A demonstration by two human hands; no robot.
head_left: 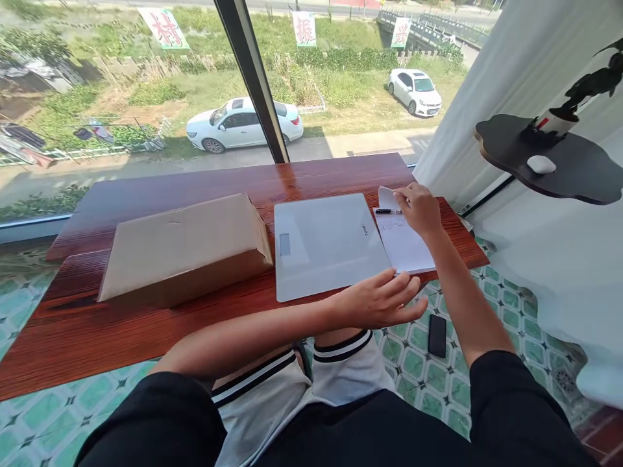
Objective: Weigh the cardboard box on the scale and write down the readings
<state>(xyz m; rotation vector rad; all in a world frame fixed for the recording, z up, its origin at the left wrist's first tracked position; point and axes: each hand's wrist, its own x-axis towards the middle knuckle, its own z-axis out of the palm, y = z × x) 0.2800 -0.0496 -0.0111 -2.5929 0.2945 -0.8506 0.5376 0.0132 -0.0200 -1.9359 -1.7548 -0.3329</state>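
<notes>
A notepad [406, 245] with handwriting near its top lies at the right of the table, and a black pen [387, 211] rests across it. My right hand [419, 207] is closed at the notepad's far end, its fingertips pinching a raised sheet of paper [387, 196]. My left hand [384, 301] is open, fingers spread, over the near table edge by the notepad's lower end and the scale's near right corner. Left of the notepad lies a flat white electronic scale [326, 243] with a small display. The palm of my right hand is hidden.
A closed cardboard box [187, 243] sits left of the scale on the reddish wooden table [228, 292]. On the tiled floor lies a dark phone [437, 335]. A dark side shelf [579, 162] with a potted ornament stands at right, beside white curtains [535, 259].
</notes>
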